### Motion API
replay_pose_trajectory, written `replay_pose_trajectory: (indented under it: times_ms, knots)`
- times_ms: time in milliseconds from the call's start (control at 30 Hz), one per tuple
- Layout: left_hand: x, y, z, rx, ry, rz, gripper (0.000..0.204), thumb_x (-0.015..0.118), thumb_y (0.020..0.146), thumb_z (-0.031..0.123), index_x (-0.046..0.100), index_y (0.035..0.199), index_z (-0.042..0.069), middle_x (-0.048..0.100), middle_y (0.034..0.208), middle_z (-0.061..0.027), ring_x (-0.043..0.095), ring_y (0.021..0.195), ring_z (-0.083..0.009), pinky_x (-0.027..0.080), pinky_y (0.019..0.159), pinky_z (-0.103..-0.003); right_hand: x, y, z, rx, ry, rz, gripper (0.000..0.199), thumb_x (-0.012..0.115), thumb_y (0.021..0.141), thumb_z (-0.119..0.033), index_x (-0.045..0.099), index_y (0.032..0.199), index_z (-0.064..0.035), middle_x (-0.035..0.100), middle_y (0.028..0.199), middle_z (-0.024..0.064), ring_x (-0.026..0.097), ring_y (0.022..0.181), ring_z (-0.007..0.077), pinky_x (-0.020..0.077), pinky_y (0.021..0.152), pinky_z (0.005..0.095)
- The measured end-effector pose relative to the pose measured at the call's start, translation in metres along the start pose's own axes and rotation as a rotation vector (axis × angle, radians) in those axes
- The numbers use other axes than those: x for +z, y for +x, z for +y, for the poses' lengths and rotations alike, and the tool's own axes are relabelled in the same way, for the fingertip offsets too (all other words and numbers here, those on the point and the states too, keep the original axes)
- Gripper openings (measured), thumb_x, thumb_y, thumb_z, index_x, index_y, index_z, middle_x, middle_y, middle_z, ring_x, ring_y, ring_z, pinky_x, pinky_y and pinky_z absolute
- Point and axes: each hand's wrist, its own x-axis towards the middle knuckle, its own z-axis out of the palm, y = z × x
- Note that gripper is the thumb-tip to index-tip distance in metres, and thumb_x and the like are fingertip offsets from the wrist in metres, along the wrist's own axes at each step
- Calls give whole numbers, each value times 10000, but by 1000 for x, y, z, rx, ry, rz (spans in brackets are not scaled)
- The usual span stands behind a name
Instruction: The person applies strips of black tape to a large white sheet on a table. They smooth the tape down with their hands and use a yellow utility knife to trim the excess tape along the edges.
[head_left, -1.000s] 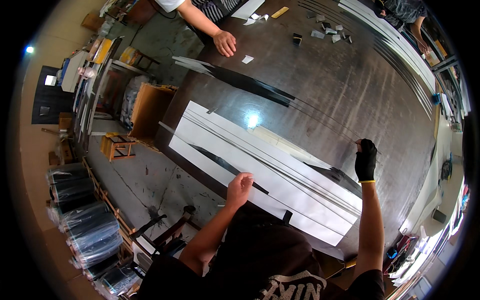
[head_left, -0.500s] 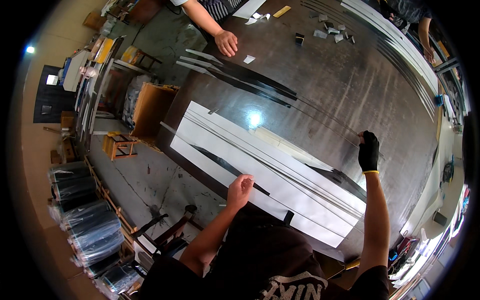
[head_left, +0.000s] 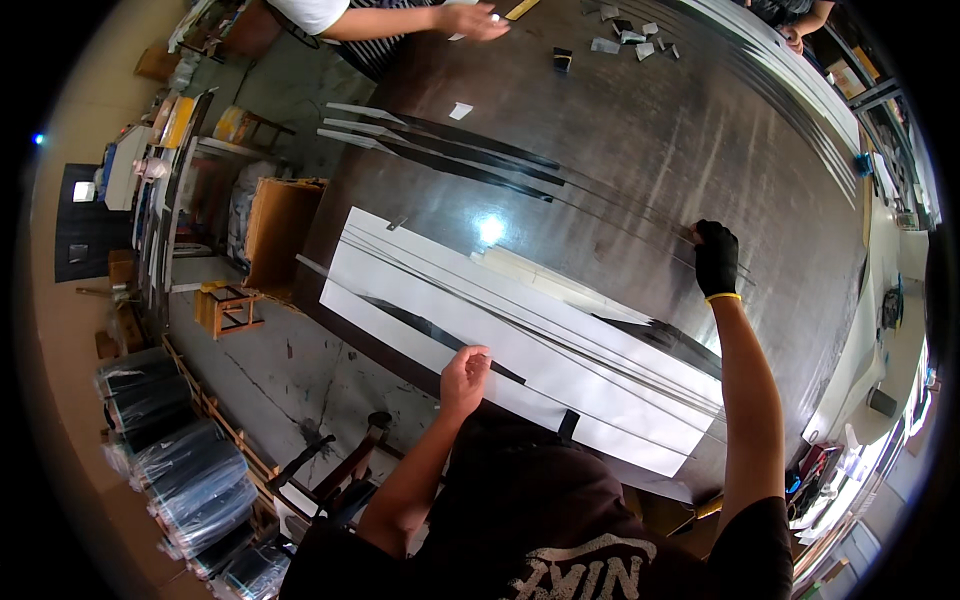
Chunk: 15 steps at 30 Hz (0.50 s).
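My left hand (head_left: 466, 382) is bare and closed, fingers curled, above the near edge of a long white sheet (head_left: 640, 440). A dark strip (head_left: 430, 330) on the sheet passes just beside it; whether anything is in the fingers is hidden. My right hand (head_left: 716, 262), in a black glove with a yellow cuff, reaches far over the dark table (head_left: 620, 130). Its fingers are closed on the thin end of a long strip. Three long strips (head_left: 470, 160), light at the left ends and black in the middle, lie roughly side by side there, tapering toward it.
Another person's arm (head_left: 400, 20) extends over the far left of the table. Small pieces (head_left: 640, 40) lie at the far side, with more strips (head_left: 800, 120) along the far right edge. An open cardboard box (head_left: 285, 235) and a wooden stool (head_left: 228, 312) stand at the left.
The whole view has shifted a little. Three black strip sections now show apart where two stood out before. The other person's hand has lifted from the table and moved farther away.
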Motion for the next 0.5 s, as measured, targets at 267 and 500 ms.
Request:
replay_pose_trajectory:
  times_ms: [267, 500]
  knots:
    - [2, 0, -2, 8, -35, 12, 194, 768, 1002, 171, 737, 1159, 61, 727, 846, -47, 674, 748, -138, 545, 700, -307, 6, -3, 6, -30, -36, 16, 202, 704, 845, -82, 744, 1042, -105, 747, 1050, 129, 688, 1000, 366, 522, 899, 485]
    - [1, -1, -1, -4, -16, 5, 195, 769, 1000, 176, 741, 1156, 62, 733, 855, -48, 680, 758, -139, 550, 706, -307, 4, -2, -1, -63, -112, 55, 196, 706, 863, -58, 728, 1056, -82, 746, 1048, 148, 693, 992, 385, 536, 875, 489]
